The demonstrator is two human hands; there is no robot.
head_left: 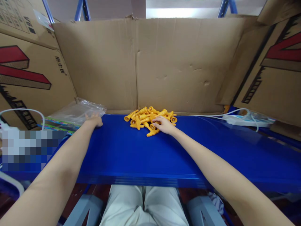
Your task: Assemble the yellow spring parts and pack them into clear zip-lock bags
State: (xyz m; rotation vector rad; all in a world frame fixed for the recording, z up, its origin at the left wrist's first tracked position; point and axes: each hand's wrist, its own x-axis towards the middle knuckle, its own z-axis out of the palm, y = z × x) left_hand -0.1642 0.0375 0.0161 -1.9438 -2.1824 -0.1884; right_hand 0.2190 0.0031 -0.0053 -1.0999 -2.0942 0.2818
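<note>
A heap of yellow-orange plastic pieces [142,116], each with a hollow flared end and some with a side arm, lies at the back middle of the blue tabletop. My right hand [164,124] is at the heap's front right, its thumb and fingers closed round one yellow piece [152,126]. Farther left, my left hand [94,120] rests at the right edge of clear plastic bags [76,110]. Its fingers look stretched out and apart over the film; their tips are partly blurred.
Cardboard panels [178,66] wall the back, with printed boxes [28,69] at both sides. A white power strip [249,120] with cables lies at the right. The blue table's [141,157] front edge runs above my lap. Grey chair arms [84,208] flank my legs.
</note>
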